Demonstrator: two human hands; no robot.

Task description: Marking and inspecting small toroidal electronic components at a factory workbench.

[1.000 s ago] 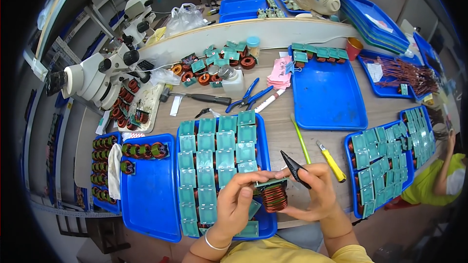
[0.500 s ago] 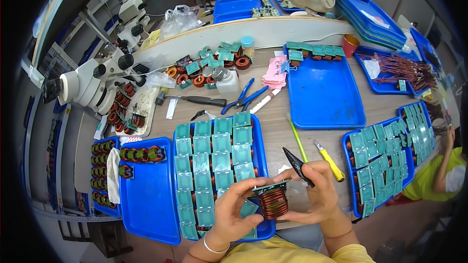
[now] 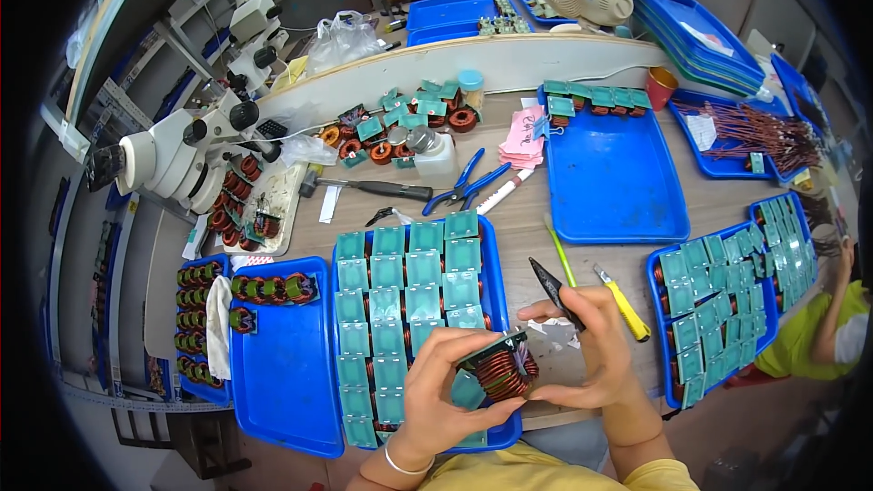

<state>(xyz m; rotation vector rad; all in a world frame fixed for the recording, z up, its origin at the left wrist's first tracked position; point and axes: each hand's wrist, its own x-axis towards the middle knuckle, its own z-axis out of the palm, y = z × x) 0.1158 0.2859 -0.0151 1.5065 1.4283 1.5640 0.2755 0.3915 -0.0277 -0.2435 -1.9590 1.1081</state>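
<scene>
My left hand [image 3: 443,393] grips a copper-wound coil [image 3: 503,376] on a small green circuit board, thumb below and fingers along the board's upper edge. The coil is tilted, its windings and a pale strip in its middle facing right. In my right hand [image 3: 602,355] is a pair of black pointed tweezers [image 3: 556,293], tips aimed up and left, away from the coil. My right thumb reaches the coil's lower right side; whether it touches is unclear. Beneath my left hand, a blue tray [image 3: 496,286] carries rows of coils topped with green boards [image 3: 387,302].
A yellow utility knife [image 3: 626,307] and a green stick [image 3: 562,257] lie right of the tray. Behind are blue pliers [image 3: 466,184], a hammer [image 3: 382,189] and another blue tray [image 3: 618,182]. A microscope [image 3: 150,164] stands left. Co-workers sit across and at right.
The coil has turned in my left hand, so its side with the pale strip now shows. My right fingers have moved off the board's edge. The whole view has shifted slightly.
</scene>
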